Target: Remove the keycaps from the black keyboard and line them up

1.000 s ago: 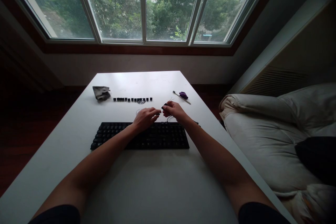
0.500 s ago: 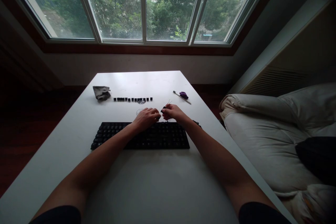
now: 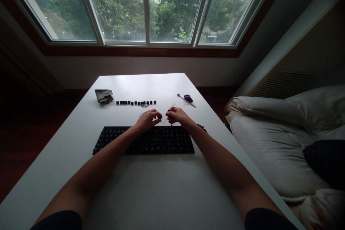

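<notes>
A black keyboard (image 3: 161, 145) lies across the white table, partly covered by my left forearm. Over its back edge, my right hand (image 3: 178, 115) is closed round the dark handle of a wire keycap puller (image 3: 164, 119), whose thin wire loops stick out at both ends. Just left of it, my left hand (image 3: 147, 120) pinches a small black keycap (image 3: 159, 118) between thumb and fingers, close to the puller's lower wire end. Behind the hands, several loose black keycaps (image 3: 128, 103) stand in a row.
A clear round item (image 3: 145, 105) lies by the row's right end. At the back left is a crumpled grey cloth (image 3: 104, 96). A thin brush (image 3: 190, 102) and a purple bundle (image 3: 188, 98) lie back right. A sofa (image 3: 269, 143) borders the table's right side.
My left hand has drawn slightly left, away from my right hand, and its pinch on the keycap now shows. The puller's lower wire has come into view between the hands.
</notes>
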Available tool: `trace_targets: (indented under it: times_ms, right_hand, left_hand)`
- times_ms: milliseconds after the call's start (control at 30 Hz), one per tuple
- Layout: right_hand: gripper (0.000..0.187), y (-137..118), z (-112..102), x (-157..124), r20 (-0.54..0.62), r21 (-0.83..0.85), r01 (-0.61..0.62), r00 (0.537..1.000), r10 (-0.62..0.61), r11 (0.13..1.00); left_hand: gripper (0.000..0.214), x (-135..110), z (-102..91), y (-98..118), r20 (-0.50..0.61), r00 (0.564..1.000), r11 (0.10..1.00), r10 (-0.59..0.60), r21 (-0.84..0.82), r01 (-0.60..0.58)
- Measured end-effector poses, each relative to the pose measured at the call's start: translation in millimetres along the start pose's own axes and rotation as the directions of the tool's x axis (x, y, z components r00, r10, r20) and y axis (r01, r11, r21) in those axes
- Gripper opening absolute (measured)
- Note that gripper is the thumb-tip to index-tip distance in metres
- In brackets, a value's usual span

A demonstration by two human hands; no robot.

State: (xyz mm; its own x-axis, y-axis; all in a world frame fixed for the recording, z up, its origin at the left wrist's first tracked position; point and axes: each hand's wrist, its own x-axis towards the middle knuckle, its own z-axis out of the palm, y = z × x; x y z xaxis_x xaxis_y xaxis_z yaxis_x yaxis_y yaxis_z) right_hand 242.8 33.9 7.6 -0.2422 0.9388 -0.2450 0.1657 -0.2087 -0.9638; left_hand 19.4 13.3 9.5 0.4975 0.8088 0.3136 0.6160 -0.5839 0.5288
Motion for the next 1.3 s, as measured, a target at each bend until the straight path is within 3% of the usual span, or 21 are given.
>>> trace_targets:
  times_ms: [167, 233, 367, 533, 767, 1300]
  right_hand:
    - [0.017, 6.7, -7.8, 7.1, -0.096, 0.073, 0.014, 0.995, -0.007, 0.997]
    - [0.017, 8.7, -8.3, 9.0, -0.118, 0.087, 0.024, 0.993, -0.013, 0.996]
    - [0.016, 9.2, -7.6, 9.5, -0.135, 0.105, 0.054, 0.99, -0.04, 0.993]
    - [0.015, 8.7, -6.9, 7.9, -0.14, 0.118, 0.067, 0.989, -0.05, 0.991]
    - [0.014, 7.6, -4.9, 6.7, -0.141, 0.11, 0.08, 0.988, -0.064, 0.991]
    - [0.016, 7.6, -3.8, 6.1, -0.14, 0.124, 0.071, 0.989, -0.053, 0.99]
  left_hand:
    - [0.015, 26.2, -4.0, -5.7, 0.019, 0.997, 0.993, -0.074, 0.099, 0.072]
    - [0.015, 42.6, -3.9, -12.6, -0.021, 0.998, 0.979, -0.061, 0.195, 0.064]
    - [0.014, 75.6, 0.0, -35.9, -0.051, 0.995, 0.951, -0.082, 0.296, 0.093]
    - [0.015, 98.9, 7.8, -67.1, -0.043, 0.989, 0.951, -0.141, 0.272, 0.147]
    - [0.018, 101.7, 17.2, -85.8, -0.048, 0.984, 0.941, -0.169, 0.288, 0.175]
    - [0.02, 96.2, 19.3, -85.6, -0.06, 0.978, 0.941, -0.2, 0.266, 0.209]
